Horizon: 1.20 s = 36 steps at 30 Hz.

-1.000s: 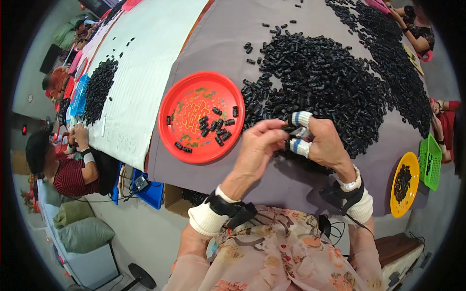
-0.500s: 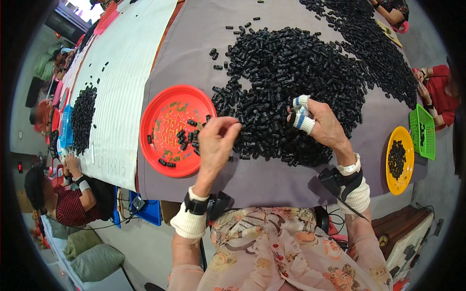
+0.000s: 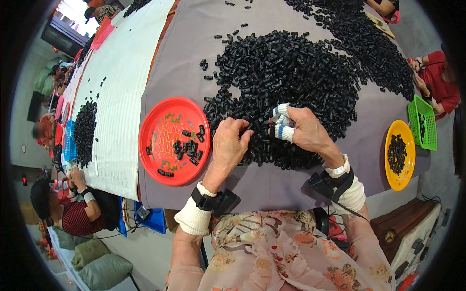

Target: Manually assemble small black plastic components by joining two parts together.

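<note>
A large heap of small black plastic cylinders [image 3: 286,63] lies on the grey-covered table in front of me. My left hand [image 3: 229,145] is at the heap's near left edge, thumb and fingers drawn together in a pinch; what is between the tips is too dark to make out. My right hand [image 3: 310,133] is over the near part of the heap, with white blue-striped wraps on its thumb and fingers. They close on a small black plastic cylinder [image 3: 272,130], mostly hidden. Left of my left hand, a red round tray [image 3: 150,123] holds several loose black cylinders.
A yellow plate [image 3: 392,182] with black pieces stands at the right, beside a green basket [image 3: 427,140]. Another black heap [image 3: 369,48] reaches along the far right. People work around the tables; one in a striped top [image 3: 80,216] sits at the left.
My left hand has moved from the red tray's edge right to the heap. The right hand has shifted slightly left and down. The view has tilted a little.
</note>
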Motion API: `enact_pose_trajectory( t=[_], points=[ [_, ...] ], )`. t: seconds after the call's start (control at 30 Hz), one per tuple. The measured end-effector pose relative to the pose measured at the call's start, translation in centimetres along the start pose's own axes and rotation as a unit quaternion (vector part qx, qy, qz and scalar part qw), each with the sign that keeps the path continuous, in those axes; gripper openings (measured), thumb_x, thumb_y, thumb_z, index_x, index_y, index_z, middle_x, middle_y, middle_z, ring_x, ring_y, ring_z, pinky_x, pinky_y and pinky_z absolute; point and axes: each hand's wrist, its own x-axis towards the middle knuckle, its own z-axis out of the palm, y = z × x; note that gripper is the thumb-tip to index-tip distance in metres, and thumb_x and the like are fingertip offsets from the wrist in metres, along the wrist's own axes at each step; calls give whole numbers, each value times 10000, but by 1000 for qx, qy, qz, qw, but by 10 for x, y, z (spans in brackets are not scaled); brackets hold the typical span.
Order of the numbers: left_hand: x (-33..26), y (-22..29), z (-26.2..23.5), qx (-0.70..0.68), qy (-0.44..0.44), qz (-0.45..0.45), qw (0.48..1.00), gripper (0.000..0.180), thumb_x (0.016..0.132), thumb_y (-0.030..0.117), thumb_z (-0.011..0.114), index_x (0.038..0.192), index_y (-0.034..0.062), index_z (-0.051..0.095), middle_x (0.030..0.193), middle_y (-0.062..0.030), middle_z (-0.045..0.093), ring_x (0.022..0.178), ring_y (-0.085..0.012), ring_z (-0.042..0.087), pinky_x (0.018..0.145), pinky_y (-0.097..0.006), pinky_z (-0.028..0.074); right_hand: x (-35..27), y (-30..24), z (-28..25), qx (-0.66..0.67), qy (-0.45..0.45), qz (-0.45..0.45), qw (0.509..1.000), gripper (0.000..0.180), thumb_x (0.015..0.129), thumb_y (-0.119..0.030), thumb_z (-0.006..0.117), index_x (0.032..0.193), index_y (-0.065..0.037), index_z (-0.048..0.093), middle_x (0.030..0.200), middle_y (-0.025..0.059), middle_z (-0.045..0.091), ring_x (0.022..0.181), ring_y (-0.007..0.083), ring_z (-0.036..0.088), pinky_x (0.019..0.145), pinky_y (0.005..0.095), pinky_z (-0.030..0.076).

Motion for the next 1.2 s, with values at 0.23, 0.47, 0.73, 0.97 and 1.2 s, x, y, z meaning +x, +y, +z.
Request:
enact_pose_trajectory(
  t=[0.23,0.47,0.73,0.97,1.2],
  points=[
    [-2,2,-2,43,1,26,999,172,717,105,668,858,25,611,780,-101,551,791,-263,526,717,-370,430,-2,-10,2,-4,-9,-2,1000,213,716,-100,631,889,22,604,595,104,554,519,147,493,511,303,419],
    [4,28,-24,-202,-45,-96,974,148,734,58,648,865,7,604,777,-81,595,663,-184,575,606,-294,459,0,-5,8,72,20,-9,997,280,722,-93,634,981,4,595,626,78,566,548,140,515,526,287,428],
    [5,53,-43,-298,-50,-68,951,147,790,18,629,932,-7,599,818,-5,626,720,-43,570,651,-188,463,-3,-16,5,2,32,-96,995,248,725,-81,658,947,10,597,645,107,579,547,153,533,537,288,449],
    [5,55,-44,-447,-59,-122,884,195,788,15,645,970,-8,578,885,-41,628,757,-75,582,691,-205,479,-10,-18,2,72,48,-73,994,230,728,-86,682,925,8,611,687,77,614,591,99,559,548,244,460],
    [5,65,-44,-519,-61,-192,831,175,786,33,648,942,-13,584,881,-61,623,716,-113,586,685,-244,494,-15,-14,8,84,80,-122,986,221,712,-48,689,913,7,617,747,66,635,634,96,587,568,244,477]
  ],
)
